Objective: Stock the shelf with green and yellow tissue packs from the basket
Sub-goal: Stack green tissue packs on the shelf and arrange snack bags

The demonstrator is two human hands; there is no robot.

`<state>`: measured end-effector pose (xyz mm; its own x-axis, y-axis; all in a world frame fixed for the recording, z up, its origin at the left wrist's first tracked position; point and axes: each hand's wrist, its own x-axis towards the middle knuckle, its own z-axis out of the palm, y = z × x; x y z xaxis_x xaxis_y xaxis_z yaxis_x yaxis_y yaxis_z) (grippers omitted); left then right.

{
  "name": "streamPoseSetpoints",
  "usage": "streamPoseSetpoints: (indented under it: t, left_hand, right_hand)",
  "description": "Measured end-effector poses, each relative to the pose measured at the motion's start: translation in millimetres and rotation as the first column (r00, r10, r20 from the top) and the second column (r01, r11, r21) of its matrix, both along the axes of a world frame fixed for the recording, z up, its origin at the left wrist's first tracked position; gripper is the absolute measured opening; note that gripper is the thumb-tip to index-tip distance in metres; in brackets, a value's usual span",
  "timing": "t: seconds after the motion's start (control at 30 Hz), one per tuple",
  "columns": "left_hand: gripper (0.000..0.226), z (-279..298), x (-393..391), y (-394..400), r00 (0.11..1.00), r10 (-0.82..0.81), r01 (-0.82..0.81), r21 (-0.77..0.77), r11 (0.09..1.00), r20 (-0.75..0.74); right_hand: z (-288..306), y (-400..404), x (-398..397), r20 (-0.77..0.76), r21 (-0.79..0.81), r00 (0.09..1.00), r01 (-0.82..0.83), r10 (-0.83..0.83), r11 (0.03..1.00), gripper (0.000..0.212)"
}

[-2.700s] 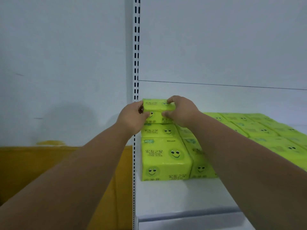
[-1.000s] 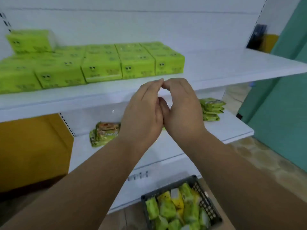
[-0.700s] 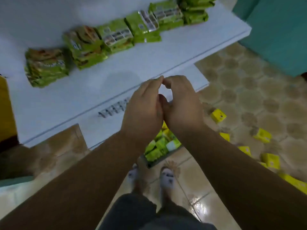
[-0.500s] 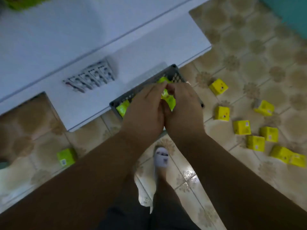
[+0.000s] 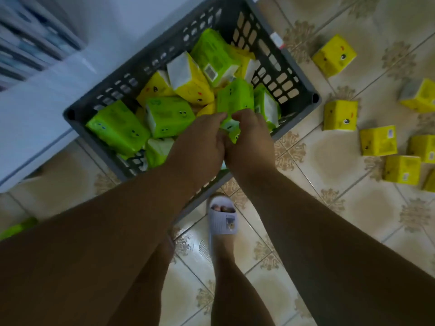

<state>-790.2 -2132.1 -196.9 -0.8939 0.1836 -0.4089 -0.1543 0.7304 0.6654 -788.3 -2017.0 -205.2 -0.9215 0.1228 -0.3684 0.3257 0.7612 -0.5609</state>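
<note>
Green tissue pack (image 5: 235,100) in the basket (image 5: 303,90) gets pinched by left hand (image 5: 200,140) and right hand (image 5: 249,142); lifting shelfward looks next

dark slatted basket (image 5: 292,74) on floor, holding jumbled green packs (image 5: 118,129) and yellow packs (image 5: 191,87).

**Wearer's body, head view**

Both forearms are bare, with no sleeves, watch or jewellery visible down to the left hand (image 5: 200,140) and right hand (image 5: 249,142). The lower legs are also bare. One foot wears a pale open-toed slide sandal (image 5: 222,216) bearing a small printed emblem on its strap.
</note>
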Motion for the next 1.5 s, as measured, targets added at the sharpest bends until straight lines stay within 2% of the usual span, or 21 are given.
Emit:
streamPoseSetpoints:
  t: [0.1, 0.2, 0.3, 0.4, 0.47, 0.57, 0.63, 0.7, 0.73, 0.8, 0.87, 0.93, 1.03, 1.1, 1.23, 1.33, 1.4, 1.5]
  left_hand:
    - [0.045, -49, -14, 9, 0.995, 0.035, -0.039, 0.038, 0.999, 0.099]
    - [0.043, -80, -22, 15, 0.991, 0.055, -0.063, 0.056, 0.996, 0.121]
    - [0.037, -96, -26, 17, 0.976, 0.172, -0.183, 0.07, 0.981, 0.136]
    - [0.03, -113, -34, 17, 0.912, 0.306, -0.339, 0.082, 0.937, 0.273]
    - [0.031, -117, -36, 16, 0.826, 0.385, -0.467, 0.118, 0.876, 0.411]
    - [0.052, -94, -34, 12, 0.572, 0.575, -0.792, 0.214, 0.571, 0.585]
    - [0.051, -65, -29, 8, 0.471, 0.617, -0.877, 0.263, 0.401, 0.63]
    - [0.046, -26, -27, 4, 0.363, 0.574, -0.93, 0.324, 0.174, 0.734]
    - [0.047, -7, -26, 1, 0.33, 0.535, -0.935, 0.345, 0.075, 0.778]
    - [0.049, 36, -24, -7, 0.299, 0.526, -0.931, 0.364, -0.021, 0.796]
    - [0.041, 81, -22, -17, 0.286, 0.596, -0.922, 0.384, -0.042, 0.751]
    - [0.036, 125, -19, -27, 0.308, 0.607, -0.903, 0.426, -0.055, 0.732]
    - [0.037, 206, -10, -42, 0.367, 0.6, -0.875, 0.483, -0.037, 0.711]
    - [0.036, 267, -5, -49, 0.409, 0.605, -0.846, 0.532, -0.028, 0.683]
    - [0.037, 384, 8, -58, 0.454, 0.622, -0.748, 0.652, -0.123, 0.638]
    - [0.051, 461, 19, -50, 0.541, 0.619, -0.649, 0.751, -0.123, 0.569]
    - [0.052, 503, 27, -45, 0.59, 0.691, -0.541, 0.84, -0.046, 0.418]
    - [0.067, 559, 38, -40, 0.609, 0.785, -0.402, 0.897, 0.184, 0.112]
  right_hand:
    - [-52, 12, -23, 0.059, 0.082, 0.998, 0.032, -0.036, 0.996, 0.051]
    - [-86, 17, -45, 0.111, 0.211, 0.99, 0.067, -0.092, 0.975, 0.063]
    - [-106, 12, -69, 0.169, 0.324, 0.98, 0.047, -0.106, 0.945, 0.071]
    - [-121, 4, -94, 0.242, 0.355, 0.961, 0.039, -0.132, 0.934, 0.076]
    - [-121, 1, -103, 0.26, 0.325, 0.95, 0.08, -0.171, 0.942, 0.078]
    - [-92, -6, -94, 0.164, 0.178, 0.952, 0.229, -0.258, 0.957, 0.078]
    - [-55, -19, -75, 0.08, -0.05, 0.942, 0.329, -0.325, 0.943, 0.082]
    - [-8, -34, -51, 0.079, -0.298, 0.91, 0.411, -0.407, 0.862, 0.092]
    - [16, -42, -41, 0.096, -0.37, 0.902, 0.426, -0.422, 0.826, 0.096]
    - [62, -52, -27, 0.125, -0.469, 0.902, 0.421, -0.413, 0.777, 0.1]
    - [107, -57, -24, 0.167, -0.556, 0.894, 0.434, -0.416, 0.709, 0.1]
    - [155, -54, -26, 0.161, -0.565, 0.891, 0.436, -0.424, 0.701, 0.096]
    - [236, -44, -28, 0.087, -0.586, 0.923, 0.352, -0.376, 0.729, 0.076]
    - [292, -37, -28, 0.067, -0.667, 0.95, 0.269, -0.304, 0.694, 0.058]
    - [396, -37, -18, -0.103, -0.72, 0.983, 0.03, -0.149, 0.693, 0.033]
    - [461, -41, -7, -0.199, -0.754, 0.954, -0.002, -0.226, 0.657, 0.028]
    - [502, -42, -2, -0.217, -0.774, 0.932, 0.017, -0.29, 0.634, 0.028]
    - [560, -45, 5, -0.286, -0.774, 0.897, -0.009, -0.338, 0.633, 0.036]
